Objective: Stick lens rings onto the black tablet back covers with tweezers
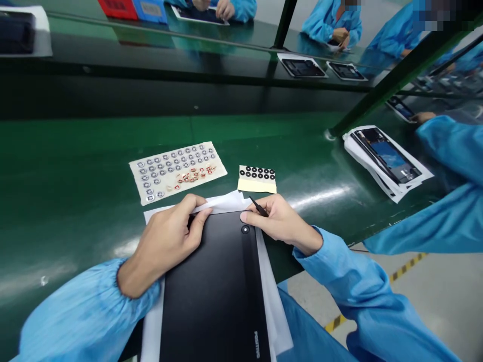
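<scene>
A black tablet (215, 291) lies back side up at the table's near edge, with a white sheet (277, 322) under it. Near its top right corner is a round camera lens (245, 229). My left hand (169, 236) is closed on the tablet's top edge and the sheet there, thumb on the black back. In my right hand (277, 218) is a dark, pointed tool like tweezers (258, 206); that thumb rests at the tablet's corner above the lens. Beyond my hands lie a backing sheet of small ring-shaped parts (177, 168) and a smaller card of black round stickers (257, 179).
To the right, another tablet (388, 153) rests on white sheets, beside a co-worker's blue sleeve (453, 146). A green post (388, 75) rises from the table. Across a raised shelf, people in blue work near more tablets (302, 66) and red and blue bins (118, 8).
</scene>
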`<state>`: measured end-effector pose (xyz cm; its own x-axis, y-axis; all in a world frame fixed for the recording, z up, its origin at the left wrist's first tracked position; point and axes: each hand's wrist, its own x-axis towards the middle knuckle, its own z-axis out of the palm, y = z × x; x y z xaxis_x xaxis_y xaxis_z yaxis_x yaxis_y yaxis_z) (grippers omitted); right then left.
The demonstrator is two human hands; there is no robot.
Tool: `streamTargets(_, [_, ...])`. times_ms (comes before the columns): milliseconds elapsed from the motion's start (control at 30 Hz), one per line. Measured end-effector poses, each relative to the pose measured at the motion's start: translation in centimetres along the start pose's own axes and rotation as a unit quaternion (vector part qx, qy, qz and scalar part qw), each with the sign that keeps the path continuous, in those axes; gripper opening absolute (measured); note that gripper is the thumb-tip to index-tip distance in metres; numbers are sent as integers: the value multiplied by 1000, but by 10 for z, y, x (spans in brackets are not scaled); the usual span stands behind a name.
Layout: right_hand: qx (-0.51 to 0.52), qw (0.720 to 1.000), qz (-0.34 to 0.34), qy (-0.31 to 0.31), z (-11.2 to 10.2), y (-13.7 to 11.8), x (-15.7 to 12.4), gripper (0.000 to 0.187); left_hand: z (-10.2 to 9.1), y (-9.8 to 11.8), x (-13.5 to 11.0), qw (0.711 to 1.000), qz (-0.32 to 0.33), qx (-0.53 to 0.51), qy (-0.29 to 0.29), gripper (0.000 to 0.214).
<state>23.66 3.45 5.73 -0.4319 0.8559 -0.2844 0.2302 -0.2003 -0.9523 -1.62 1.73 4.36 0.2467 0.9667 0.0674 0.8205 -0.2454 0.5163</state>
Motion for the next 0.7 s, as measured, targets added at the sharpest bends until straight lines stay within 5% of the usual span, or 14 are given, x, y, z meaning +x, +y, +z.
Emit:
streamTargets(267, [63,996,59,-35,-4,8,-4,41,-5,0,-4,999,26,-2,38,14])
streamTargets(500, [26,999,31,-5,0,4,-2,34,-4,4,-4,998,48,-12,50,12])
streamTargets(700, [-12,1000,15,9,-1,10,-4,36,-11,-1,4,999,-26,-10,-47,26])
